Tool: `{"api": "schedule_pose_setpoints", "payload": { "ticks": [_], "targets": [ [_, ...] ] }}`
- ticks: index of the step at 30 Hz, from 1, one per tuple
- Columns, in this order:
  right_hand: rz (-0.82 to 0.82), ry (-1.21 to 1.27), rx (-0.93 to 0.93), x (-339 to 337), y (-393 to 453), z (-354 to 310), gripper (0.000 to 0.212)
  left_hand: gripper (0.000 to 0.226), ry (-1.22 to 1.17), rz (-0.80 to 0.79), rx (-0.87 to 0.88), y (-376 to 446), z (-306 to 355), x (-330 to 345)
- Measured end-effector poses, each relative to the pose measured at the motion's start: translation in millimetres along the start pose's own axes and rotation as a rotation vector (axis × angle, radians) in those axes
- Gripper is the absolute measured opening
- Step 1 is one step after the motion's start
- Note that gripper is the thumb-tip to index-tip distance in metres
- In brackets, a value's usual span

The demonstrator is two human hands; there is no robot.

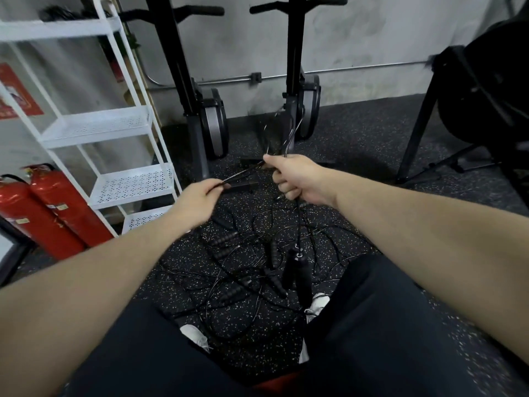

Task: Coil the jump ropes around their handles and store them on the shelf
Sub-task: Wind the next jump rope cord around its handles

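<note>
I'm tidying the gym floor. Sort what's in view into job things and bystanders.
Job: rope held in both hands, left hand, right hand; tangled ropes on floor; white shelf.

Bystanders: fire extinguishers; rowing machines; black stand.

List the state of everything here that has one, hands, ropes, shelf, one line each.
left hand: pinches the cord of the held rope.
right hand: grips the same cord, bunched.
held rope: stretched between both hands, its handles dangling below the right hand.
floor ropes: uncoiled, tangled on the floor.
white shelf: upright; middle tiers bare, something dark on top.
fire extinguishers: standing beside the shelf.
</note>
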State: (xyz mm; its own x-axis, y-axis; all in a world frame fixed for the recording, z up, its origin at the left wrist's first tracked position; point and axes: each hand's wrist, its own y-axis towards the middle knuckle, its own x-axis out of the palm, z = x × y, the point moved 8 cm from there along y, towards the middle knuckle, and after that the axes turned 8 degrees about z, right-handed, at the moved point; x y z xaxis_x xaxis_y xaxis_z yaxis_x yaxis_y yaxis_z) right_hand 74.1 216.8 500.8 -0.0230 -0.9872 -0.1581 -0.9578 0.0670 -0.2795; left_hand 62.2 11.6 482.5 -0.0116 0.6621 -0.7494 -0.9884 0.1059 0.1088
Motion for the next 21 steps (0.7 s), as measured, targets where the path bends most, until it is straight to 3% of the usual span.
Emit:
{"api": "schedule_pose_setpoints", "payload": {
  "ticks": [9, 13, 18, 21],
  "targets": [
    [0.086, -0.185, 0.23, -32.4, -0.1, 55.8, 0.024, 0.03, 0.426, 0.124, 0.107, 41.8, -23.4, -57.7],
    [0.071, -0.108, 0.302, -49.1, -7.0, 71.8, 0.031, 0.035, 0.487, 0.216, -0.059, 58.8, -74.6, -74.3],
    [-0.012, -0.008, 0.376, -42.1, -13.5, 87.5, 0.038, 0.062, 0.384, -0.049, -0.254, 36.9, -104.8, -23.8],
    [-0.074, -0.009, 0.383, -27.2, -16.1, 90.1, 0.041, 0.052, 0.174, -0.177, -0.237, 6.9, -82.5, 18.8]
  ]
}}
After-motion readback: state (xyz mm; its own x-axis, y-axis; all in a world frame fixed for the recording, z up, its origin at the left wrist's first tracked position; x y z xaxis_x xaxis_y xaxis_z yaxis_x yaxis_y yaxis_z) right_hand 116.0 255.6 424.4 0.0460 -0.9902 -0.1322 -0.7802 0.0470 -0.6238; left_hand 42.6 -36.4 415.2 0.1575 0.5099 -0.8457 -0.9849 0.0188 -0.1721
